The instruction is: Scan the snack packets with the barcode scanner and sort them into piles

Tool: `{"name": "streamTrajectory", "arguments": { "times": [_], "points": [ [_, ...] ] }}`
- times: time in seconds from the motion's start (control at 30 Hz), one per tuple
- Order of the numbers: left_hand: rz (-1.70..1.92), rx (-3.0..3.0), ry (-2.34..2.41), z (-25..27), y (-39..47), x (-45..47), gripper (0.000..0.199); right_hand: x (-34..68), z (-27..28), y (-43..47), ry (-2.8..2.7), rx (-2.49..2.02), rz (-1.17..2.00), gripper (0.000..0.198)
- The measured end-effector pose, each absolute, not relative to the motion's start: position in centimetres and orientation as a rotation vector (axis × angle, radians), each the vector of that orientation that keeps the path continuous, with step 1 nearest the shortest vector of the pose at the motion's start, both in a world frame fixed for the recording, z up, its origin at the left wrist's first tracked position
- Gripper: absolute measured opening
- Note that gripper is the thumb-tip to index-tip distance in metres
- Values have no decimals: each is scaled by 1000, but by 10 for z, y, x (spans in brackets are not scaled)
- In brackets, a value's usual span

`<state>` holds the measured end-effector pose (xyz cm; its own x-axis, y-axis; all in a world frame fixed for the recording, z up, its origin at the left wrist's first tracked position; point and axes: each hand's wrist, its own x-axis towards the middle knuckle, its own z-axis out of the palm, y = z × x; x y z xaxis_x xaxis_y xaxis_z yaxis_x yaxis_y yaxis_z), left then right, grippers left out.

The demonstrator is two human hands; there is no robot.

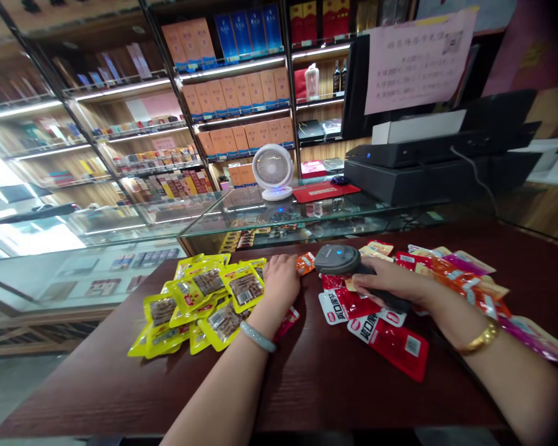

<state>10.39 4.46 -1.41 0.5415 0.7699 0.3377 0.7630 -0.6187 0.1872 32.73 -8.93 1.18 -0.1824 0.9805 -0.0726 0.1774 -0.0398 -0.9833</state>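
My right hand is wrapped around the handle of a dark grey barcode scanner, whose head points left. Beneath the scanner lie red-and-white snack packets, one with its barcode up. My left hand is low over the table, fingers curled down and together; whatever is under them is hidden. Against its left side spreads a heap of yellow snack packets with clear windows. A small orange packet lies by its fingertips, and a pinkish-red packet shows partly behind the wrist.
Orange and purple packets lie under and beyond my right forearm. Behind the dark wooden table stands a glass counter with a white fan, a red mat and a black register machine. Stocked shelves line the back.
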Motion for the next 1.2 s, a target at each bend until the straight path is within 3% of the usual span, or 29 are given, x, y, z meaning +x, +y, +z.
{"name": "streamTrajectory", "arguments": {
  "times": [0.27, 0.33, 0.43, 0.77, 1.2],
  "points": [
    [355, 2722, 1563, -22, 59, 99, 59, 328, 8, -89, -1442, -1304, 1311, 39],
    [338, 2698, 1584, -20, 61, 99, 55, 328, 7, -89, -1425, -1309, 1322, 39],
    [284, 2595, 1560, -16, 62, 98, 32, 328, 7, -88, -1431, -1320, 1322, 40],
    [855, 2214, 1377, -14, 58, 106, 17, 320, 12, -91, -1563, -1353, 1294, 39],
    [991, 1895, 1071, -26, 59, 116, 18, 326, 15, -92, -1552, -1374, 1273, 41]
  ]
}}
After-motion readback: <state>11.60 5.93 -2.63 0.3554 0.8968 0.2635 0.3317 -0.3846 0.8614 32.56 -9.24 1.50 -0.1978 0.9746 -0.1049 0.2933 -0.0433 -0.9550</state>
